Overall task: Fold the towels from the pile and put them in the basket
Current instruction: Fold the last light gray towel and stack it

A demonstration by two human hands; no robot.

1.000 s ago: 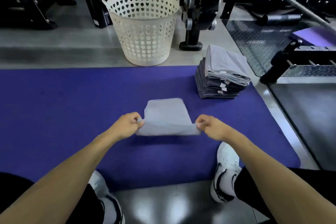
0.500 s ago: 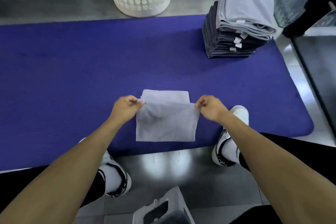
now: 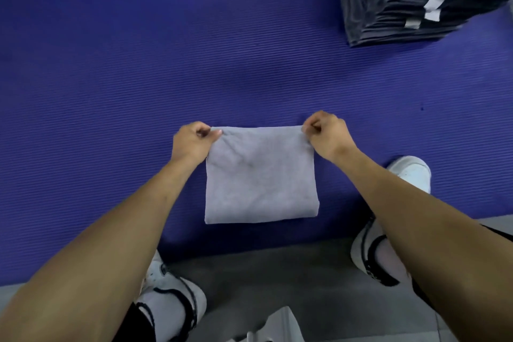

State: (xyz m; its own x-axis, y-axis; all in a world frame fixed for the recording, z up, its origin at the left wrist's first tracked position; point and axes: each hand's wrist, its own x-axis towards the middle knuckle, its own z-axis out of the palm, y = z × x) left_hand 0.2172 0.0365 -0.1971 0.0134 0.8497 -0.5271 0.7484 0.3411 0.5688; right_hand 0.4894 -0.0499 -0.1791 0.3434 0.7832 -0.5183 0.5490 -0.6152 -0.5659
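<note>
A light grey towel [image 3: 261,178], folded into a near square, lies on the blue mat [image 3: 138,78] close to its near edge. My left hand [image 3: 191,141] pinches the towel's far left corner. My right hand [image 3: 326,133] pinches its far right corner. Both far corners rest at mat level. The pile of dark grey towels [image 3: 399,5] stands at the top right of the mat, partly cut off by the frame. The basket is out of view.
My two white shoes [image 3: 172,302] [image 3: 388,230] stand at the mat's near edge on the grey floor [image 3: 263,272]. A pale object [image 3: 280,325] pokes in at the bottom edge.
My hands carried the towel's near edge over to the far edge, so the towel is folded in half. The camera tilted down and the basket left the view.
</note>
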